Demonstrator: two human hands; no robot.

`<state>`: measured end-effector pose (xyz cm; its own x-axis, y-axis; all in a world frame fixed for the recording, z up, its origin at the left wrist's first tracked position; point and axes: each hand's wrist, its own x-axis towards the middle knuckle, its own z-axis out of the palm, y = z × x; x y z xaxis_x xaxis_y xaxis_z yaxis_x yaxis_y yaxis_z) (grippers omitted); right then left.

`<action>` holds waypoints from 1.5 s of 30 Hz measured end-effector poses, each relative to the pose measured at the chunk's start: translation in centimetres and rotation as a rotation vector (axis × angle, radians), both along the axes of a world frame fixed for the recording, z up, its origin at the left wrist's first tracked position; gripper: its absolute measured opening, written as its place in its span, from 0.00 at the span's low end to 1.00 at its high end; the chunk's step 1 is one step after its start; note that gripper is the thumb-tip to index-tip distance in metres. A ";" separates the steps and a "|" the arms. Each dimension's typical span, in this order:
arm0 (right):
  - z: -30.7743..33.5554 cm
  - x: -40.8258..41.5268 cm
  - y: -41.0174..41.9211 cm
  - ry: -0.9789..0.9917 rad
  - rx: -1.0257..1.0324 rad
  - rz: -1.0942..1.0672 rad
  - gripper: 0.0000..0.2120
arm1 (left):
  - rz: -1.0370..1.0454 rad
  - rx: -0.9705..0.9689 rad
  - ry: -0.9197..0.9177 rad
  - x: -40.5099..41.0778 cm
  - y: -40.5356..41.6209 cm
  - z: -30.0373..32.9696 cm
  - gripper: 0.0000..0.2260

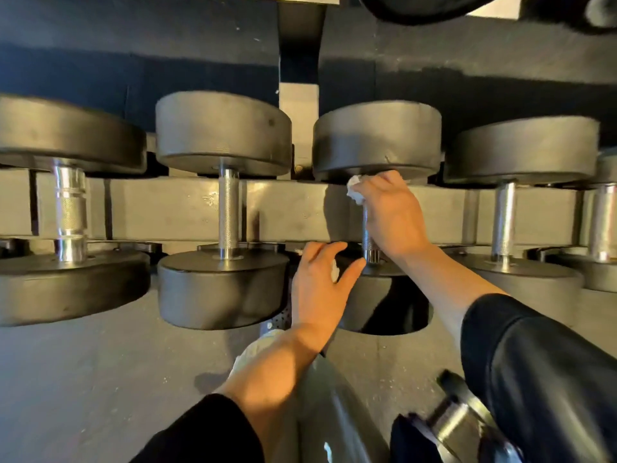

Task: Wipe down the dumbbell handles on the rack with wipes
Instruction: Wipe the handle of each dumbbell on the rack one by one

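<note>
Gleaming with knurled steel, the dumbbell handle (366, 235) sits between black round heads on the rack (187, 208), near its middle. The right hand (390, 212) grasps it through a crumpled white wipe (354, 192). The left hand (320, 282), fingers relaxed, rests on the near head (384, 305).

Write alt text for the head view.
The right hand wraps a white wipe around a dumbbell handle on the rack, while the left hand rests on that dumbbell's near weight.
</note>
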<state>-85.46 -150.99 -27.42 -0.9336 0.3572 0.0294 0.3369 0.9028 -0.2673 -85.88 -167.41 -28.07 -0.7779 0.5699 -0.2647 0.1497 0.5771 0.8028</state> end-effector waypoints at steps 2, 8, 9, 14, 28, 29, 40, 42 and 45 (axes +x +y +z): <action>-0.3 0.1 0.2 -0.026 0.016 0.064 0.23 | 0.008 0.019 -0.018 -0.2 0.0 -0.1 0.18; -0.3 1.8 0.6 -0.261 -0.073 0.219 0.17 | -0.016 0.039 -0.063 -0.4 -0.2 -0.4 0.17; -0.1 2.6 0.5 -0.323 -0.164 0.218 0.16 | -0.018 0.043 -0.074 -0.4 -0.3 -0.4 0.16; 1.5 4.5 0.0 -0.463 -0.425 -0.023 0.15 | -0.059 0.029 -0.093 -0.6 -0.2 -0.2 0.15; 1.0 1.2 0.7 -0.101 -0.078 -0.187 0.11 | -0.180 -0.014 -0.156 -1.7 -0.1 0.4 0.12; 0.9 1.3 0.5 -0.097 -0.101 -0.216 0.11 | -0.189 -0.018 -0.153 -1.8 0.0 0.3 0.12; 1.1 3.9 -0.7 -0.335 -0.350 -0.277 0.06 | -0.258 -0.053 -0.124 -2.2 0.0 0.7 0.11; 1.0 4.1 -0.9 -0.312 -0.357 -0.282 0.07 | -0.263 -0.062 -0.117 -2.2 0.0 0.7 0.11; 0.9 4.4 -0.8 -0.245 -0.393 -0.316 0.07 | -0.271 -0.068 -0.109 -2.2 0.1 0.8 0.11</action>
